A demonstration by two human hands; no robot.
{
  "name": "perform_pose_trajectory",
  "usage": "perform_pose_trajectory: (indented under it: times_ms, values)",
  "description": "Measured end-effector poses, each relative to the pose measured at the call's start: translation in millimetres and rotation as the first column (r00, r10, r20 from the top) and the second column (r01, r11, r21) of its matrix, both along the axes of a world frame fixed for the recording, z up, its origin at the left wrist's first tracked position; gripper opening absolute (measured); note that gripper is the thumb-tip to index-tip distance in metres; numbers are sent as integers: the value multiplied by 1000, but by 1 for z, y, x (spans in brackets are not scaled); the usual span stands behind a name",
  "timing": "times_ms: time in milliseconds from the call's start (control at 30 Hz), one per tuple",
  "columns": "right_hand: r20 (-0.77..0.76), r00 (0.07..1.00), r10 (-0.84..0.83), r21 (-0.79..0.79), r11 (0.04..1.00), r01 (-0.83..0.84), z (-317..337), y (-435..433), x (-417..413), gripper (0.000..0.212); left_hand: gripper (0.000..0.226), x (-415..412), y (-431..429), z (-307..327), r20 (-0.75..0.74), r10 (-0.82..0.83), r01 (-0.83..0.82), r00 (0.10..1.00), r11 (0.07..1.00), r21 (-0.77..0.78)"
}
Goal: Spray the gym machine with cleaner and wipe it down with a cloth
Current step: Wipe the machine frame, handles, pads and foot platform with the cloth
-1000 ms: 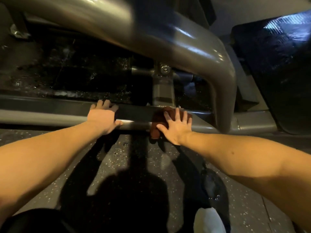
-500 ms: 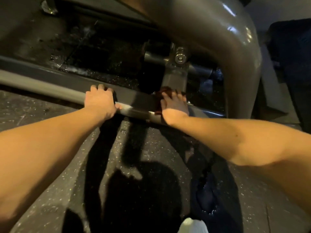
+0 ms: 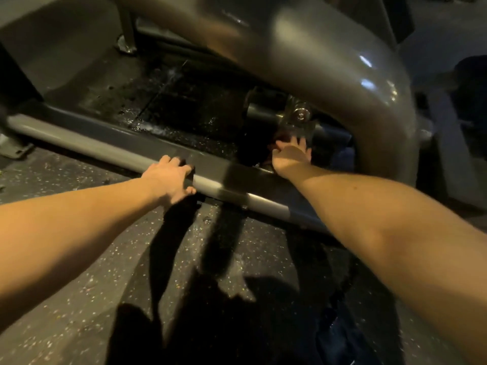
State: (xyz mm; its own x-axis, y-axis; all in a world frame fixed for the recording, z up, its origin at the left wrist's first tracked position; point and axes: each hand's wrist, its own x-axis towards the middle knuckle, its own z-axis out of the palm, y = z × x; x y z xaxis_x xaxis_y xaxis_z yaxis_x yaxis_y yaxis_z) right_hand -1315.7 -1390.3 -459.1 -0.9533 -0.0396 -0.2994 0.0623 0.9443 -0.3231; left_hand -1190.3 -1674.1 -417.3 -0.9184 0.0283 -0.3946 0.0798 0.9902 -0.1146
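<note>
The gym machine [image 3: 342, 83] is grey and glossy, and its low rail [image 3: 92, 143] crosses the speckled floor [image 3: 79, 285]. At two o'clock of centre, a dark reddish cloth [image 3: 271, 146] lies mostly hidden under the right hand [image 3: 291, 154], whose fingers are spread flat. At nine o'clock, the left hand [image 3: 168, 179] curls over the rail.

Your view is dim and yellow-toned, lit from above, and heavy black shadows of your arms and body spread across the speckled floor [image 3: 66, 299] beneath you. Small white glints sit on the bend of the big curved tube [image 3: 369, 106], while the recess under it, where your right hand [image 3: 290, 156] reaches, falls almost to black. Everything is soft with motion blur, worst on the tube's upper run, and the wide lens swells your forearms [image 3: 66, 233] at the lower corners.
</note>
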Motion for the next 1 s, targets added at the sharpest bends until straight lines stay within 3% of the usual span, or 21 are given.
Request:
perform_pose_trajectory:
  times_ms: [167, 367, 500, 700, 800, 933, 1000]
  values:
    - [-148, 984, 99, -4, 995, -101, 1, -1, 85, 39, 69, -4, -22, -1, -27, -127, 127, 992, 992, -3]
    - [-209, 949, 234, 119, 970, -213, 1, 5, 157, 44, 69, -11, -43, -14, -199, 79, -58, 977, 992, 110]
    - [-237, 899, 367, 218, 922, -319, -8, -23, 147, 48, 69, -12, -69, -17, -256, 87, -72, 963, 995, 66]
    - [-170, 780, 602, 331, 781, -530, -16, -136, 106, 59, 62, -3, -113, -19, -244, 277, -254, 929, 959, 124]
    - [-19, 763, 646, 355, 718, -598, -2, -184, 87, 74, 60, -5, -112, -20, -257, 308, -277, 916, 949, 152]
    - [-44, 735, 676, 352, 699, -622, 4, -154, 93, 82, 63, -11, -117, -28, -277, 347, -302, 896, 934, 193]
    - [-39, 763, 645, 371, 719, -588, -1, -110, 102, 81, 72, -13, -124, -32, -277, 368, -314, 888, 924, 220]
